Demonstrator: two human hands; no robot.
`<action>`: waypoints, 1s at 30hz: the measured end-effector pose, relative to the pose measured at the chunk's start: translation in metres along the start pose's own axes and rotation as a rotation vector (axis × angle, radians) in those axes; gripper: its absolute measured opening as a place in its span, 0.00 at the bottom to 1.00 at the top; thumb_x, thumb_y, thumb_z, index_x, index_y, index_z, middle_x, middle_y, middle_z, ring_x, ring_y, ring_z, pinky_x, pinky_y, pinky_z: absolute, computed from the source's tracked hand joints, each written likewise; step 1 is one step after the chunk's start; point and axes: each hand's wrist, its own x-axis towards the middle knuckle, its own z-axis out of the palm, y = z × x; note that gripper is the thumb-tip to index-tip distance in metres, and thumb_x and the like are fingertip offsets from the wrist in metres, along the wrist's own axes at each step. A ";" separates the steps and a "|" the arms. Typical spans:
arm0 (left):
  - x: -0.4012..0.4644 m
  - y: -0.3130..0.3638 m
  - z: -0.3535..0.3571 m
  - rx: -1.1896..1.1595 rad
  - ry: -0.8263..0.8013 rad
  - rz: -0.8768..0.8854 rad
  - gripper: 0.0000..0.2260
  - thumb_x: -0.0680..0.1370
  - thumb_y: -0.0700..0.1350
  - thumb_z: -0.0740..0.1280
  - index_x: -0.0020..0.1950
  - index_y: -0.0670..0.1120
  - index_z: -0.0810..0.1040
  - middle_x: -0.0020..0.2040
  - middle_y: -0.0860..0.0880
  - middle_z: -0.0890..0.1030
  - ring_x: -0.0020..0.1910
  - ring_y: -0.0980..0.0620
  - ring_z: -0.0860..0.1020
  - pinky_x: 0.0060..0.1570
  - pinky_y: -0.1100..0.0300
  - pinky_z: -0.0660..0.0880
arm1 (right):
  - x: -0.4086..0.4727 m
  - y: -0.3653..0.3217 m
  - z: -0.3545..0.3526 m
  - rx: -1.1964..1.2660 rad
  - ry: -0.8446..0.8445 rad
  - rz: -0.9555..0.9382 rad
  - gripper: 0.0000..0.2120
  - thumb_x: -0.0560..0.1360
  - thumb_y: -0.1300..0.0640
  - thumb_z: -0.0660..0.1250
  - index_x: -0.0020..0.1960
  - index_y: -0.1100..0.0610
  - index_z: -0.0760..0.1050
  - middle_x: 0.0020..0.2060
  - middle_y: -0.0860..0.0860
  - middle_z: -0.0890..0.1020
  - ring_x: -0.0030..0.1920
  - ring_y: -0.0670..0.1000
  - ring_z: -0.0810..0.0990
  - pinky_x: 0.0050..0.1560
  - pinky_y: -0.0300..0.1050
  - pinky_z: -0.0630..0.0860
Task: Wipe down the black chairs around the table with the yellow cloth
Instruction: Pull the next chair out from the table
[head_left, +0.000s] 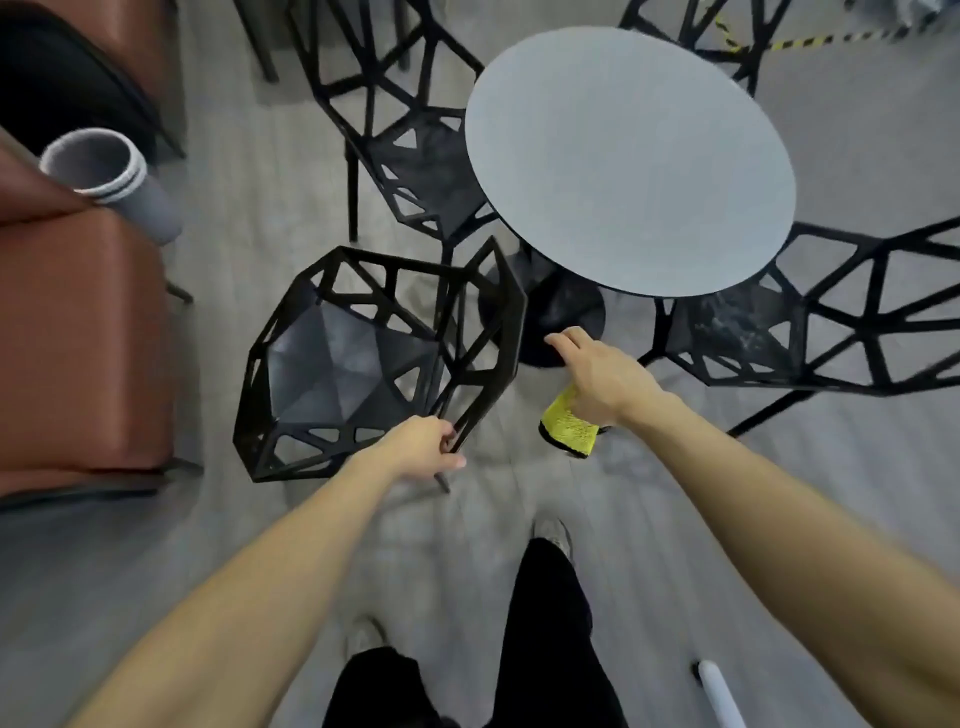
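1. The nearest black openwork lattice chair stood at centre left of the frame, just beside the round grey worktop and well clear of the three other black lattice chairs ranged around it.
2. The left hand was curled round a bar at the top edge of that chair's backrest, so its grip was closed on the chair.
3. The right hand was seen at centre frame with the yellow textured cloth hanging beneath the palm; the cloth was held, though which fingers pinched it could not be told, and the fingers that showed were stretched forward.
4. The step in hand was judged to be steadying the chair for wiping. It would be done well if the backrest were kept braced while the cloth was opened flat and drawn along each bar, the seat panels being taken last.
5. The chair's seat faced the upper left of the frame, its backrest lying towards the lower right, nearest the person.
6. The cloth's long axis ran roughly from upper left to lower right, its free end drooping towards the floor.
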 end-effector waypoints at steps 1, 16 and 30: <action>0.001 0.002 0.007 -0.058 0.046 -0.028 0.15 0.82 0.57 0.72 0.63 0.50 0.80 0.52 0.53 0.83 0.52 0.49 0.81 0.49 0.55 0.75 | 0.013 0.004 -0.007 -0.030 -0.013 -0.041 0.41 0.67 0.63 0.64 0.80 0.55 0.59 0.72 0.51 0.67 0.54 0.61 0.79 0.44 0.59 0.81; -0.116 -0.020 0.136 -0.011 0.137 -0.401 0.07 0.84 0.46 0.67 0.61 0.52 0.82 0.52 0.50 0.85 0.54 0.45 0.82 0.48 0.54 0.72 | 0.102 -0.006 -0.007 -0.482 -0.322 -0.536 0.30 0.70 0.60 0.61 0.72 0.50 0.73 0.67 0.51 0.77 0.60 0.61 0.78 0.55 0.57 0.82; -0.164 -0.074 0.163 0.544 0.037 -0.005 0.10 0.85 0.54 0.66 0.64 0.59 0.82 0.56 0.56 0.85 0.59 0.51 0.80 0.65 0.54 0.66 | -0.108 0.007 0.119 -0.215 -0.254 -0.244 0.23 0.75 0.58 0.59 0.69 0.52 0.75 0.59 0.50 0.77 0.58 0.60 0.80 0.51 0.55 0.80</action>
